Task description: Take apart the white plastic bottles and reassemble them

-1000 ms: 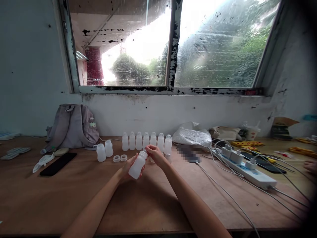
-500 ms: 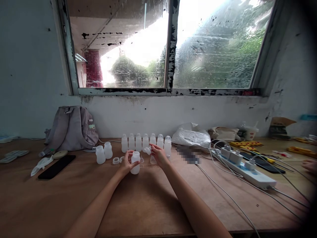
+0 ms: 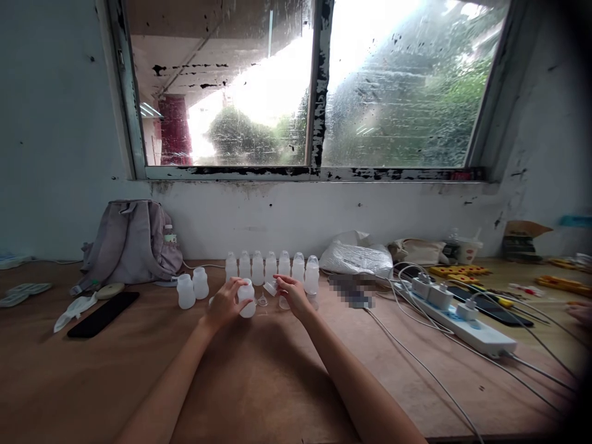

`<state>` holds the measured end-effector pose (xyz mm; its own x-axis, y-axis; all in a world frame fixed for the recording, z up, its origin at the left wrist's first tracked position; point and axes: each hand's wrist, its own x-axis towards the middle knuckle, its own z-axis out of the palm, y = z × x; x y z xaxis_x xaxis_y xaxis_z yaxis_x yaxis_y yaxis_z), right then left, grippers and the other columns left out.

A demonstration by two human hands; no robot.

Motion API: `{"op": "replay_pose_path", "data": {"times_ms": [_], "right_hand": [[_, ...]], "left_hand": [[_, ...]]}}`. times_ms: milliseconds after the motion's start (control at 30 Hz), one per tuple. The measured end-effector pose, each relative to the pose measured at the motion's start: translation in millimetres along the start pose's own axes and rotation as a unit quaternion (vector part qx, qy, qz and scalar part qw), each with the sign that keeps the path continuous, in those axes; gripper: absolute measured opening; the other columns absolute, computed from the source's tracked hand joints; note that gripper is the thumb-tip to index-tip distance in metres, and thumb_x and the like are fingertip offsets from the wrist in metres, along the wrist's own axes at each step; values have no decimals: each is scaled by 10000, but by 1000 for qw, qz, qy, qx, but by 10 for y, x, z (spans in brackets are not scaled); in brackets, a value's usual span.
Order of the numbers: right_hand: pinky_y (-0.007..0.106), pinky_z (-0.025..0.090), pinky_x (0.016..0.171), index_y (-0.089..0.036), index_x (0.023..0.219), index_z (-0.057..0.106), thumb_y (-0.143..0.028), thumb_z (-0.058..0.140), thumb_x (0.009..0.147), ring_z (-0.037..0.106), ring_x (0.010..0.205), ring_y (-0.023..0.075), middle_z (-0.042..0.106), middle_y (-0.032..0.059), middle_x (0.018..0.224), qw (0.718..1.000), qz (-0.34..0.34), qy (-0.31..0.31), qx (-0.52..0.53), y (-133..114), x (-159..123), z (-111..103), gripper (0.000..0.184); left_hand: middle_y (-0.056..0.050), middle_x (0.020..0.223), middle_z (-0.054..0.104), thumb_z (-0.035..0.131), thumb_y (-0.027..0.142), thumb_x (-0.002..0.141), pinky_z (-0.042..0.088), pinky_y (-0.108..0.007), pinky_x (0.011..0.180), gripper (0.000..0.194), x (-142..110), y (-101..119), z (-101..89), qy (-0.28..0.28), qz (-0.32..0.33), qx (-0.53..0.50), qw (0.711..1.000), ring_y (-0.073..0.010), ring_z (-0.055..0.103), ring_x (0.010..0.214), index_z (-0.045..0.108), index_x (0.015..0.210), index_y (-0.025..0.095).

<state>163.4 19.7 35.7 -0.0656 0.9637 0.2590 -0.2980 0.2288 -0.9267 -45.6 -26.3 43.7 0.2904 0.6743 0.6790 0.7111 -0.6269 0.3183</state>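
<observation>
Left hand (image 3: 223, 306) grips a bottle (image 3: 247, 308) — right hand (image 3: 293, 294), a clear piece (image 3: 270, 287).

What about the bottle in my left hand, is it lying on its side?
No, the frosted baby bottle in your left hand is upright, with its neck at the top.

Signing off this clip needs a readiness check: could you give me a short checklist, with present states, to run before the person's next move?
1. Left hand gripping the frosted bottle: ok.
2. Frosted bottle upright: ok.
3. Frosted bottle's base fully on the table: cannot tell.
4. Right hand holding the small clear part, apart from the frosted bottle: ok.
5. Bottles in the back row upright: ok.
</observation>
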Motion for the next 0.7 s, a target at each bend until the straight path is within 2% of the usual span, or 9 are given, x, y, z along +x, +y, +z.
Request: {"op": "replay_pose_path", "data": {"times_ms": [167, 333, 500, 600, 700], "right_hand": [[250, 391, 532, -136, 858, 669, -395, 665, 581, 507, 585, 127, 580, 27, 642, 1000, -4, 0, -30, -11, -19, 8, 379], [244, 384, 511, -128, 853, 670, -403, 636, 611, 486, 547, 113, 589, 32, 654, 996, -12, -15, -84, 23, -47, 43, 368], [247, 368, 494, -151, 783, 691, -378, 617, 634, 489, 546, 129, 617, 34, 644, 982, -35, -58, -176, 110, -72, 102, 282], [257, 368, 529, -168, 671, 698, -318, 640, 614, 508, 575, 148, 622, 24, 599, 964, -54, -100, -241, 181, -83, 138, 171], [254, 357, 535, -177, 624, 689, -273, 648, 603, 498, 559, 141, 605, 11, 565, 943, -66, -139, -296, 250, -92, 156, 106]], "left_hand": [[-67, 1058, 471, 520, 340, 790, 384, -358, 882, 292, 279, -263, -254, 21, -33, 118, 992, -246, 493, 1028, 415, 1034, 219], [-87, 1026, 497, 551, 330, 774, 425, -345, 775, 280, 551, -613, -404, -13, -66, 224, 972, -264, 545, 928, 461, 996, 185], [-109, 1029, 526, 570, 328, 773, 448, -349, 747, 316, 579, -845, -323, -57, -101, 291, 950, -238, 559, 894, 503, 1014, 135], [-83, 1065, 538, 511, 307, 824, 468, -373, 757, 303, 514, -915, -240, -74, -124, 314, 939, -194, 556, 901, 501, 1075, 136], [-72, 1093, 534, 487, 291, 842, 476, -386, 761, 299, 458, -950, -181, -78, -136, 325, 932, -184, 554, 914, 492, 1105, 149]]}}
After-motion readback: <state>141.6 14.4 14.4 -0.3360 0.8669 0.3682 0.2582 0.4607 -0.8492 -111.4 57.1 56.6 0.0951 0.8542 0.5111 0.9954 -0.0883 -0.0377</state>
